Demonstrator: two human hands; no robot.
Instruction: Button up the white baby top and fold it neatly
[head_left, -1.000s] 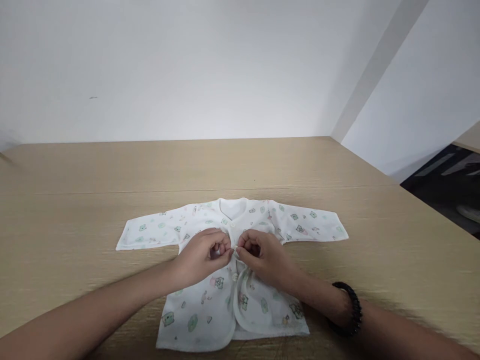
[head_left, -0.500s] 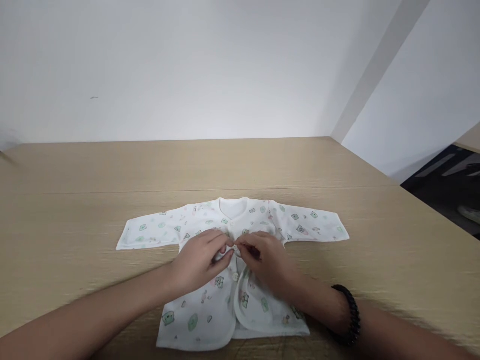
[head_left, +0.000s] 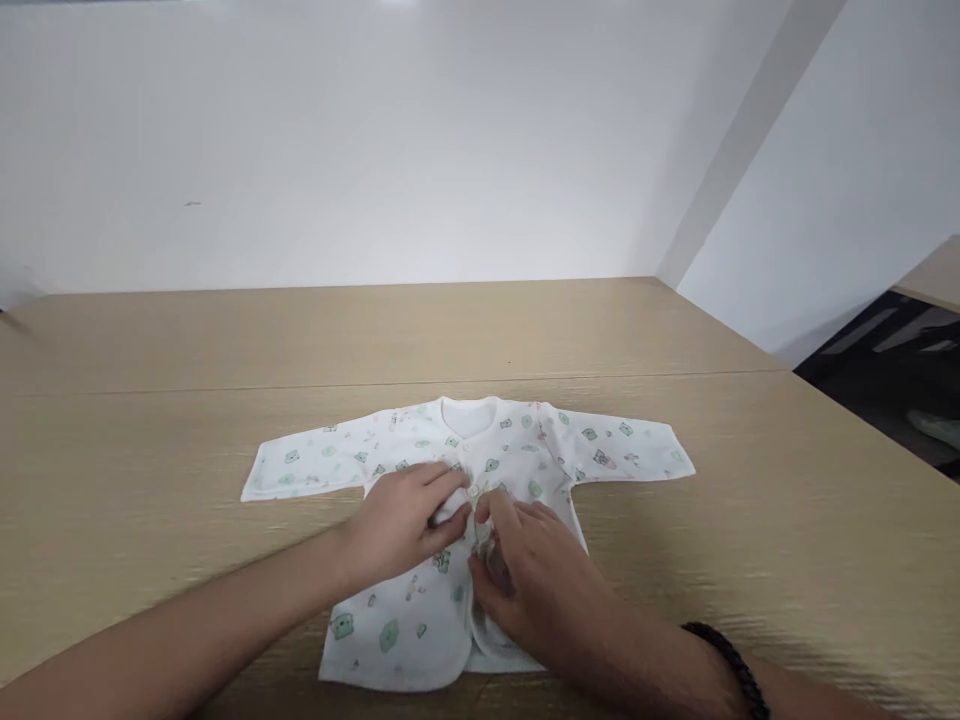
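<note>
A white long-sleeved baby shirt with green and brown animal prints lies front up, its sleeves spread to both sides and its neck away from me. My left hand bends over the left front panel, with some cloth between its thumb and fingers beside the front opening. A round white button shows just past those fingertips. Lower on the opening, my right hand has its thumb and curled fingers around gathered cloth of the right panel. The lower right part of the shirt is hidden behind that hand.
The shirt lies on a light wood-grain table with a seam running across it. A white wall rises at the back edge. Beyond the table's right edge is a dark area. A black braided bracelet circles my right wrist.
My right hand has moved down the shirt's front opening, away from the left fingertips, and its fingers have spread wider. A button is now exposed between the hands. My left hand has barely moved.
</note>
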